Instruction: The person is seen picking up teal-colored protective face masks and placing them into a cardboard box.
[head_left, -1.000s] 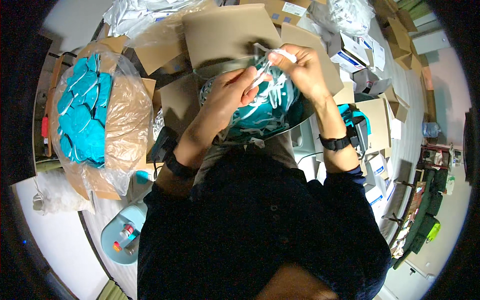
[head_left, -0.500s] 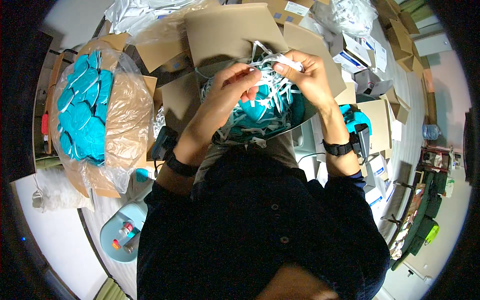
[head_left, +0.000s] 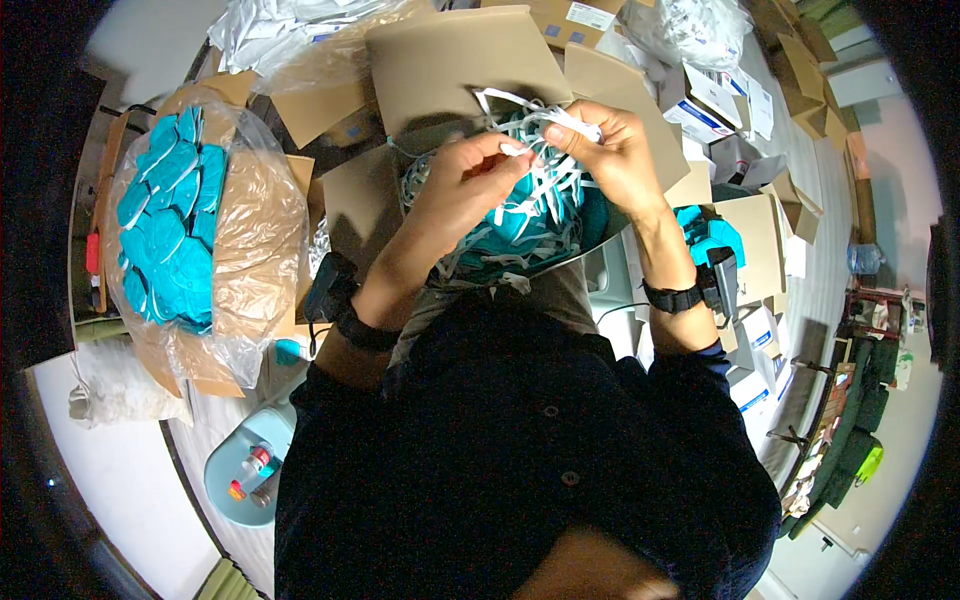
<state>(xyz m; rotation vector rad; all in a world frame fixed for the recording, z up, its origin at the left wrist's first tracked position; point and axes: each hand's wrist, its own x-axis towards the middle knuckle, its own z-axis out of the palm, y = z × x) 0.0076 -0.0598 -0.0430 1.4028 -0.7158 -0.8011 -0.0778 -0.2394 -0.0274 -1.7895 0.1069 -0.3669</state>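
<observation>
An open cardboard box (head_left: 465,62) stands in front of me, its flaps folded out. Inside lie teal face masks (head_left: 515,222) under a tangle of white straps (head_left: 545,190). Above the box's opening, my left hand (head_left: 470,180) pinches the end of a white strap between thumb and fingers. My right hand (head_left: 612,150) is closed round a bunch of the white straps, thumb on top. One loop of strap sticks up beyond the hands. Which mask each held strap belongs to is hidden in the tangle.
At the left, a plastic-lined carton (head_left: 255,250) holds a heap of teal masks (head_left: 170,225). A pale blue stool (head_left: 225,470) with a bottle (head_left: 250,468) stands at the lower left. White boxes (head_left: 700,105) and more cartons crowd the right. A plastic bag (head_left: 690,35) lies at the back.
My left hand has moved slightly right, closer to my right hand, with a strap in its pinch. The strap loop beyond the hands has shifted left. My right hand keeps its grip.
</observation>
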